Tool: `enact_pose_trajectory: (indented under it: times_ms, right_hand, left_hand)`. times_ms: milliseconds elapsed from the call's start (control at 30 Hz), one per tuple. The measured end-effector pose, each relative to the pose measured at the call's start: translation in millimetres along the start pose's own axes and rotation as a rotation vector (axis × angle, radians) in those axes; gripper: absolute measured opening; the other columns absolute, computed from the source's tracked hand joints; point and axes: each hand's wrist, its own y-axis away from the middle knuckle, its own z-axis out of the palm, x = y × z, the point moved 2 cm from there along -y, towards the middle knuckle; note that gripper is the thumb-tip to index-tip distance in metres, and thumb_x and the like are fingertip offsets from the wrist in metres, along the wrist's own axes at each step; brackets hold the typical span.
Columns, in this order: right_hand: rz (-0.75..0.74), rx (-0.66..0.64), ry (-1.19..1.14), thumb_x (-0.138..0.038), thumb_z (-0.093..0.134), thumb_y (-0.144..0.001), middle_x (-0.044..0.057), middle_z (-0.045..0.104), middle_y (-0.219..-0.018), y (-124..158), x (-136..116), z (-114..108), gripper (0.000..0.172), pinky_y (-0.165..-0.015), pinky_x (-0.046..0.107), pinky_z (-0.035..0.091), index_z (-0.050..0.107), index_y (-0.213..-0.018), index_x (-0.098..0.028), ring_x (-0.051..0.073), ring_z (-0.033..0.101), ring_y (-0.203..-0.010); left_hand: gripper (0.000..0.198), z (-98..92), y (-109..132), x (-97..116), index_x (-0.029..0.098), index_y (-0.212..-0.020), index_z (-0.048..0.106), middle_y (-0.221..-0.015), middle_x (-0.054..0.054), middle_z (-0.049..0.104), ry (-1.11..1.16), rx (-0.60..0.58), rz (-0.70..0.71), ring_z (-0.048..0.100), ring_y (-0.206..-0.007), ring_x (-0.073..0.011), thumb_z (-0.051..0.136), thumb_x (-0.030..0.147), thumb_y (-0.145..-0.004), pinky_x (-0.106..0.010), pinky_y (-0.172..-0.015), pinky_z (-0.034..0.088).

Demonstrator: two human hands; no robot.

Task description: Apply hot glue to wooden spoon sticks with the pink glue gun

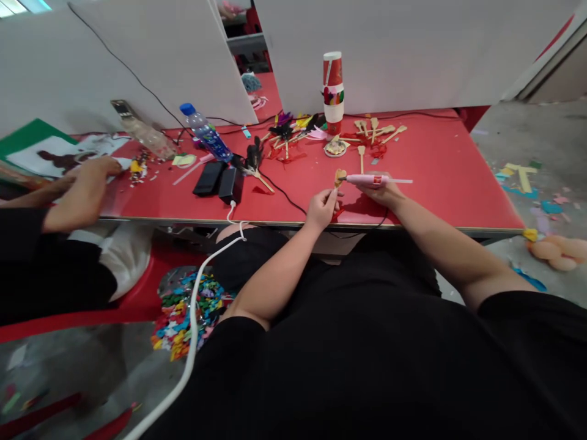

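Right of centre, over the desk, the left hand has fingers clamped on a stick, seemingly steadying it; the right hand's fingers grip the glue gun, aimed at it.

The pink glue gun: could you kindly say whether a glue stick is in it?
Partly in: a pale glue stick juts out behind the glue gun.

- I'm posing the left hand in a fingertip pinch.
- I'm gripping with the right hand.
- I'm angling both bare forearms inward.
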Motion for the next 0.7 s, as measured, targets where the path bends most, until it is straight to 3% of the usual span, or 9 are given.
enact_pose_trajectory:
  times_ms: [200, 433, 567, 700]
  right_hand:
    - [0.009, 0.004, 0.009, -0.066, 0.093, -0.090, 0.010, 0.093, -0.134, 1, -11, 2, 0.053, -0.124, 0.053, 0.071, 0.097, -0.126, -0.027, 0.040, 0.089, -0.133]
    - [0.008, 0.002, 0.048, -0.072, 0.097, -0.086, 0.009, 0.095, -0.127, 0, -4, -1, 0.053, -0.117, 0.055, 0.074, 0.098, -0.117, -0.030, 0.043, 0.090, -0.127]
    - [-0.038, -0.043, 0.076, -0.074, 0.089, -0.094, 0.009, 0.094, -0.131, 1, -5, 0, 0.053, -0.119, 0.057, 0.073, 0.098, -0.123, -0.031, 0.044, 0.090, -0.128]
    - [0.000, -0.052, 0.127, -0.078, 0.090, -0.091, 0.010, 0.094, -0.130, 1, -2, -1, 0.059, -0.119, 0.060, 0.072, 0.098, -0.124, -0.029, 0.046, 0.089, -0.128]
  left_hand:
    - [0.044, -0.4, 1, 2, 0.018, -0.104, 0.082, -0.060, 0.004, 0.063, 0.016, 0.059, -0.010, 0.056, -0.049, -0.0091, 0.070, 0.059, -0.117, -0.023, -0.052, 0.045]
    - [0.045, -0.9, 0, -4, 0.020, -0.105, 0.083, -0.063, 0.003, 0.066, -0.002, 0.056, 0.040, 0.061, -0.054, -0.0097, 0.073, 0.062, -0.114, -0.022, -0.053, 0.047]
    - [0.045, -1.6, -2, -9, 0.020, -0.106, 0.084, -0.065, 0.003, 0.067, -0.008, 0.050, 0.051, 0.062, -0.055, -0.0102, 0.071, 0.062, -0.114, -0.022, -0.054, 0.048]
    - [0.044, -2.0, -2, -10, 0.020, -0.107, 0.085, -0.066, 0.002, 0.067, -0.028, 0.048, 0.076, 0.064, -0.058, -0.0109, 0.071, 0.062, -0.114, -0.023, -0.056, 0.048]
